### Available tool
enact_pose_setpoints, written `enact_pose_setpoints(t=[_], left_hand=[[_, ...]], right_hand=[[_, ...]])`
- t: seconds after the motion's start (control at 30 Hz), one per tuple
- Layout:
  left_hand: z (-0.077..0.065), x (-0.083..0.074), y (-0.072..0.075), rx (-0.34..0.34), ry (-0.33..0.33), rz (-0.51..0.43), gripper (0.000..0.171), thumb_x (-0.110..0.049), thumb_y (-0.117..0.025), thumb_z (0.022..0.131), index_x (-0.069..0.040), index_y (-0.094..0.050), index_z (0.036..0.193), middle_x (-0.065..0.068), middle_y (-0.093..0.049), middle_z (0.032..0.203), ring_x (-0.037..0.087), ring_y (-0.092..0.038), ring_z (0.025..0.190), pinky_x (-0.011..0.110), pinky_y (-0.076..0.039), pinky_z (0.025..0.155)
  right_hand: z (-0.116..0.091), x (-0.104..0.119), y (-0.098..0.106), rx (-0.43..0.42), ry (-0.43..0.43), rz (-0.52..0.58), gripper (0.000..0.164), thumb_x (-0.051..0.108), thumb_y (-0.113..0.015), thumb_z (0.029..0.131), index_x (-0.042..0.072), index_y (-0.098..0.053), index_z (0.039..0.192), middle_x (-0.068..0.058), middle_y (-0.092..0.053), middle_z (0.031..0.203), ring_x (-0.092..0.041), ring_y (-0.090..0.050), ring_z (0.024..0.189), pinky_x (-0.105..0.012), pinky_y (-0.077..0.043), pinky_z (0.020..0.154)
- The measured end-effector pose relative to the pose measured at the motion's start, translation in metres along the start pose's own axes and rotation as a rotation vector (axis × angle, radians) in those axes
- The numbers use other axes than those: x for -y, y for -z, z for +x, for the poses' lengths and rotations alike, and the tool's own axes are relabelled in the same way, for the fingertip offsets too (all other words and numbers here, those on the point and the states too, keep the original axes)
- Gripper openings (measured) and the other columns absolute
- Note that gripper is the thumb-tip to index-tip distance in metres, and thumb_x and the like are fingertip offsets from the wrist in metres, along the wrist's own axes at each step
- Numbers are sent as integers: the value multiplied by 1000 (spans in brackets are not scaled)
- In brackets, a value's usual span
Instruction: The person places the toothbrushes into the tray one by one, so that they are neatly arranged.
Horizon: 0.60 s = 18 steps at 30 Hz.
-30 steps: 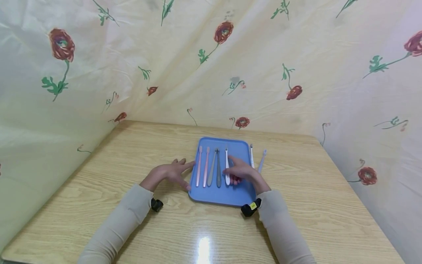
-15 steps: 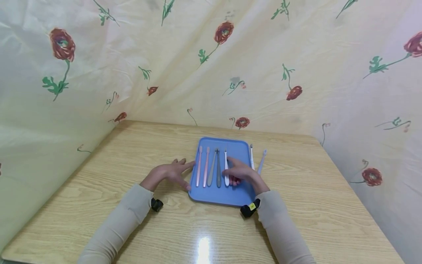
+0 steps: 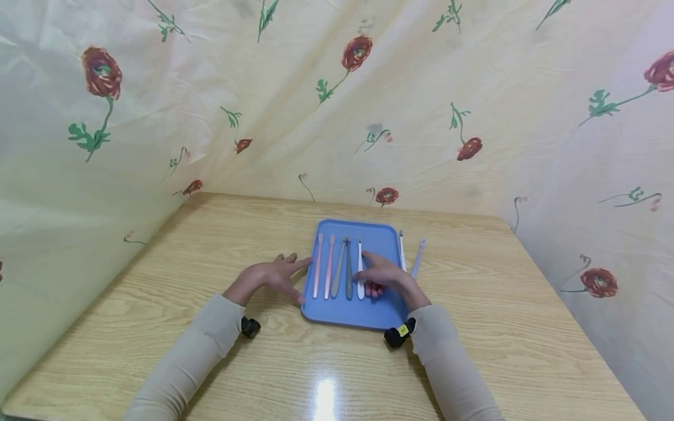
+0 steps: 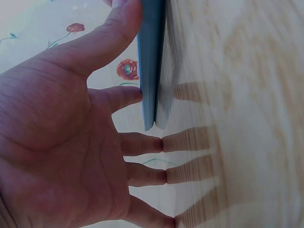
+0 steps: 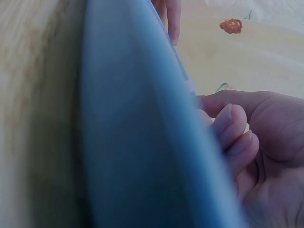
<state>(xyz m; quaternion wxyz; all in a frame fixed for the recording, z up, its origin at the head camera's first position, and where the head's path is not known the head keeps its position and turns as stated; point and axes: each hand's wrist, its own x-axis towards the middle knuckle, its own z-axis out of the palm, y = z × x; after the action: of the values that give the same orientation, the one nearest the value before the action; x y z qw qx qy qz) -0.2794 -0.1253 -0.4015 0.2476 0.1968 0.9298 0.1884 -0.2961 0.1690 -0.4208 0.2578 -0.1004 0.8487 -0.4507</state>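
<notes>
On a blue tray [image 3: 342, 317] lie two pink toothbrushes [image 3: 317, 272], an olive-grey toothbrush [image 3: 336, 280] and a dark grey one [image 3: 349, 282], side by side. To their right is a white toothbrush [image 3: 360, 290], its head toward the far edge. My right hand [image 3: 385, 272] pinches its handle with thumb and index finger; the other fingers curl beneath, partly hidden by the tray wall in the right wrist view. My left hand [image 3: 275, 275] spreads its fingers at the tray's left edge, thumb and index touching the rim, other fingertips on the table in the left wrist view.
Right of the tray, another white toothbrush [image 3: 402, 248] and a light purple toothbrush [image 3: 419, 257] lie by its edge, their lower ends hidden behind my right hand. The wooden table [image 3: 237, 368] meets a flower-printed cloth [image 3: 279, 117] at the back and sides.
The white toothbrush in my right hand has shifted slightly left and toward me, and its head has come down to line up with the others. My left hand and the tray have stayed still.
</notes>
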Motion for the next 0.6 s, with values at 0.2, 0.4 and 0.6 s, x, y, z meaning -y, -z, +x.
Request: enact_pose_setpoints(t=[0.2,0.4,0.6], left_hand=[[0,0,0,-8,7,6,107,-48,-80,80,-27,-15,162,20,-5,170,50,1,155,74,-10,118],[0,-1,-1,-7,16,-4,107,-47,-81,80,-27,-16,162,20,-5,170,50,1,155,75,-10,118],[-1,-2,0,-8,17,3,107,-47,-81,80,-27,-16,162,20,-5,170,49,1,155,74,-9,118]], right_hand=[[-1,0,0,-4,-8,-14,87,18,-61,99,8,-2,162,1,-60,56,-7,-53,42,-20,-42,41],[-3,-1,3,-1,-21,-8,88,21,-60,99,7,1,162,1,-60,57,-7,-53,43,-20,-41,42],[-8,1,11,-32,-36,3,87,23,-59,100,10,1,162,0,-60,58,-8,-53,45,-21,-42,44]])
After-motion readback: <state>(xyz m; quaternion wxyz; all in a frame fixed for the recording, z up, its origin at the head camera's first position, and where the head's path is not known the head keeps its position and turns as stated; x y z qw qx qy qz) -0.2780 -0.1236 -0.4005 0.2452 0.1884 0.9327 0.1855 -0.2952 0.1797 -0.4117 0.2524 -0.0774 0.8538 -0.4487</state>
